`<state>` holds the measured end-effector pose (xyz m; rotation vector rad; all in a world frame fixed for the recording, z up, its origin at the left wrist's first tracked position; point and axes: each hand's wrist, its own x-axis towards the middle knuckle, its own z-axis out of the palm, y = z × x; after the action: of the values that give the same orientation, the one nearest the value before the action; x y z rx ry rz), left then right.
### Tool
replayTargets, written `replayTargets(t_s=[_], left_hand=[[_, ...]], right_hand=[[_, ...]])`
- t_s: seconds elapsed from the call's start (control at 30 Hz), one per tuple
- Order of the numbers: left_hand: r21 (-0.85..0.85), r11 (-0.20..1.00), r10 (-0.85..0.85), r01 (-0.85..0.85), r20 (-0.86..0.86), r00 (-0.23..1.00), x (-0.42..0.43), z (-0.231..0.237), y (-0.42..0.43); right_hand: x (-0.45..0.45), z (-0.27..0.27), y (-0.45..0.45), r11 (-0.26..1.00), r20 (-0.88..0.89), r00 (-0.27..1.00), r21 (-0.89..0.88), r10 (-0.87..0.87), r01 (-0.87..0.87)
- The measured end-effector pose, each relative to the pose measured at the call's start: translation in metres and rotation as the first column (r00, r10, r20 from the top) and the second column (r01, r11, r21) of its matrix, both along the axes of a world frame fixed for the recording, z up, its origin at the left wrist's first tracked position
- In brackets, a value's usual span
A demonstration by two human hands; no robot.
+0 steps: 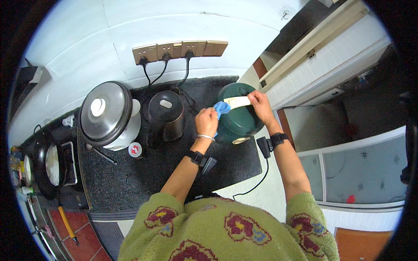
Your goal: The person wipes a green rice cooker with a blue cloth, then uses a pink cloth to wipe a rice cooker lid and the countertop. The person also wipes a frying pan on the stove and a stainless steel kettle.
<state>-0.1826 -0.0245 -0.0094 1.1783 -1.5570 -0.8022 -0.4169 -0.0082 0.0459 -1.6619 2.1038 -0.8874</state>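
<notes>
A dark green lidded cooker (243,122) stands at the right end of the black stone counter (124,186). Across its top runs a cream handle (238,101). My right hand (260,103) pinches the right end of that handle between thumb and fingers. Bunched in my left hand (207,121) is a blue cloth (222,108), which meets the handle's left end. Part of the cloth hangs below my left hand. Whether the handle is fixed to the lid or lifted off it, I cannot tell.
Left of the cooker stand a dark electric kettle (166,114) and a large pot with a steel lid (106,112). A small white lidded jar (135,149) and a spoon (101,154) lie in front. Cords run to wall sockets (179,50). A wok (45,169) sits far left.
</notes>
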Motion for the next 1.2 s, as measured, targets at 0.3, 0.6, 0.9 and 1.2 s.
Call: replayTargets(t_s=[0.3,0.6,0.9,1.2], left_hand=[[-0.159,0.956,-0.246,0.246,0.024,0.969,-0.044,0.036,-0.074],[-0.176,0.911,-0.343,0.373,0.178,0.922,-0.064,0.000,-0.098],[0.108,0.991,-0.055,0.085,-0.256,0.965,-0.038,0.001,-0.055],[0.041,0.994,0.100,-0.098,-0.068,0.993,-0.038,0.010,-0.029]], right_hand=[[0.006,0.002,0.005,0.996,-0.007,1.000,-0.085,0.004,-0.004],[0.011,0.008,0.008,0.997,-0.036,0.998,-0.054,0.050,-0.052],[0.011,0.006,0.006,0.997,0.051,0.997,-0.062,0.051,-0.048],[0.014,0.005,0.006,0.990,-0.097,0.995,-0.135,0.018,-0.031]])
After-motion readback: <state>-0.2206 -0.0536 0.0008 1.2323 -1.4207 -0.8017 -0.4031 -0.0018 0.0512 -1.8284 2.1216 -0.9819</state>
